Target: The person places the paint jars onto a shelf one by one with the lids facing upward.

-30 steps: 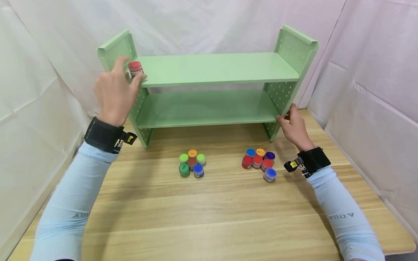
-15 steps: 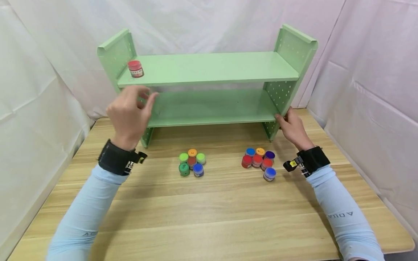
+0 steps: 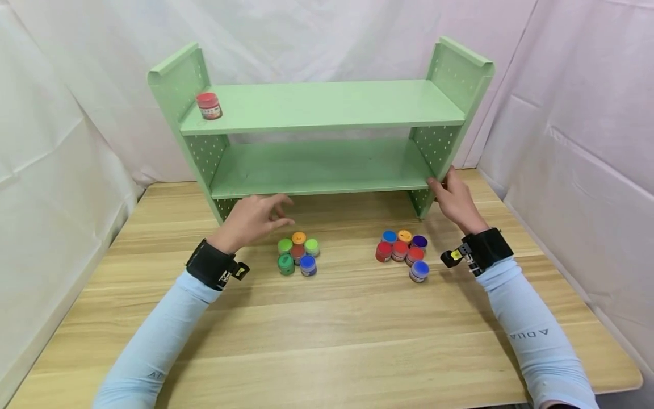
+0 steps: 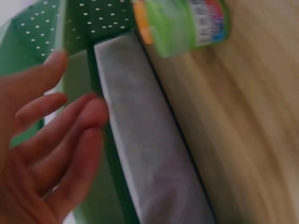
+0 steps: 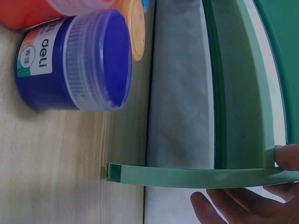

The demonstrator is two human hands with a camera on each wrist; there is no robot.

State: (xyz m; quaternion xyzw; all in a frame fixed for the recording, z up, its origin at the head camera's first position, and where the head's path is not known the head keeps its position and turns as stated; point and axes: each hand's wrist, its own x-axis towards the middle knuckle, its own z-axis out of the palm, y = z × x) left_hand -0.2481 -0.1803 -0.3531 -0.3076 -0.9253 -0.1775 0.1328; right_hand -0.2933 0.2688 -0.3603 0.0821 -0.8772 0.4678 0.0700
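A green two-tier shelf [image 3: 327, 167] stands on the table, a red-lidded paint jar [image 3: 209, 107] at the left end of its upper board. My left hand [image 3: 254, 220] hangs with loosely bent fingers just left of and behind a cluster of small paint jars; nothing is between its fingers. That cluster has a light green jar [image 4: 187, 25], an orange jar [image 3: 298, 238], a dark green jar [image 3: 286, 264] and a blue jar [image 3: 307, 265]. My right hand [image 3: 456, 203] grips the shelf's right side panel [image 5: 196, 177], thumb in front and fingers on the outer side.
A second cluster sits in front of the shelf's right half, with a red jar [image 3: 384, 251], a purple jar [image 5: 70, 60] and a blue-lidded jar [image 3: 419, 271] slightly nearer. White sheeting [image 3: 577, 142] encloses the wooden table [image 3: 332, 341] at the back and sides.
My left hand has let go of the red-lidded jar on the upper board and come down and right toward the left jar cluster. My right hand keeps its grip on the side panel.
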